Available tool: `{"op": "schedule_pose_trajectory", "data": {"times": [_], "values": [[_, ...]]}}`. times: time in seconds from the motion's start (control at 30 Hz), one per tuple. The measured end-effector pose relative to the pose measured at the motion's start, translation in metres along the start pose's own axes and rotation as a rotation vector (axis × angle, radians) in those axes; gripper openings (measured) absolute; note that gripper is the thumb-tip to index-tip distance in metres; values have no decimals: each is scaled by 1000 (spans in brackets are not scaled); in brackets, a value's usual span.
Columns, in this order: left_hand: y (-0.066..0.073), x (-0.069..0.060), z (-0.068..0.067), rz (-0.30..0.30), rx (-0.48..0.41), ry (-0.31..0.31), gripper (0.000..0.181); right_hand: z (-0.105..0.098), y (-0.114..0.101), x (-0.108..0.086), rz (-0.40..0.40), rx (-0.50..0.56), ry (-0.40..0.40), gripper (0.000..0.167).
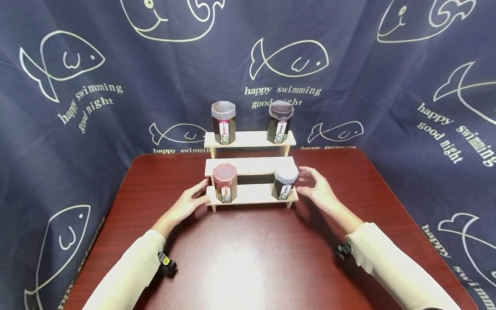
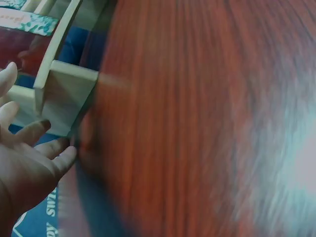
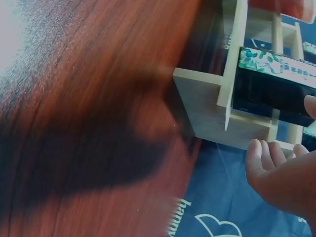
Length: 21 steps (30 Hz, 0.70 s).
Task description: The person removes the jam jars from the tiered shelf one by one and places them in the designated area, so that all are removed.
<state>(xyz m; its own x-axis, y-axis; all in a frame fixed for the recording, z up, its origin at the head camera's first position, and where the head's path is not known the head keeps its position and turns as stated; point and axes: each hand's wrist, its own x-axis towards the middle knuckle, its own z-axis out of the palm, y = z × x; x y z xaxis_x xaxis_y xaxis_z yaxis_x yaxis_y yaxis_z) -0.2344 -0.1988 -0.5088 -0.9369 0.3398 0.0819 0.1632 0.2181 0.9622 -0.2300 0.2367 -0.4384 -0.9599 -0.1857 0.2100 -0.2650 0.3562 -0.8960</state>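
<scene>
A pale wooden three-step display stand (image 1: 249,166) is on the table, with octagonal jars on its top and bottom steps. On the bottom step are a red-lidded jar (image 1: 226,183) at the left and a white-lidded dark jar (image 1: 284,183) at the right. My left hand (image 1: 187,203) is at the stand's left end, fingers spread in the left wrist view. At the other end my right hand (image 1: 318,189) has its fingers extended near the stand's side, thumb close to the white-lidded jar. Whether either hand touches anything, I cannot tell.
On the top step stand a clear-lidded jar (image 1: 224,122) and a dark-lidded jar (image 1: 280,122). The stand is toward the back of a reddish-brown table (image 1: 248,241). A dark blue curtain (image 1: 232,60) with fish drawings hangs behind and at both sides.
</scene>
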Motion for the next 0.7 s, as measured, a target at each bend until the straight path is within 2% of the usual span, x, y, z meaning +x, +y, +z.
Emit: {"op": "schedule_pose_trajectory", "data": {"times": [0.17, 0.3, 0.5, 0.7], "values": [[-5, 5, 12, -52, -46, 42, 68, 8, 5, 5, 22, -1, -25, 65], [-9, 4, 21, -102, -19, 51, 74, 13, 9, 4, 60, 38, -46, 66], [-15, 3, 28, -87, 66, 41, 76, 18, 11, 2, 66, 104, -58, 66], [-15, 1, 26, -92, 64, 34, 75, 27, 14, 2, 57, 79, -41, 66]]}}
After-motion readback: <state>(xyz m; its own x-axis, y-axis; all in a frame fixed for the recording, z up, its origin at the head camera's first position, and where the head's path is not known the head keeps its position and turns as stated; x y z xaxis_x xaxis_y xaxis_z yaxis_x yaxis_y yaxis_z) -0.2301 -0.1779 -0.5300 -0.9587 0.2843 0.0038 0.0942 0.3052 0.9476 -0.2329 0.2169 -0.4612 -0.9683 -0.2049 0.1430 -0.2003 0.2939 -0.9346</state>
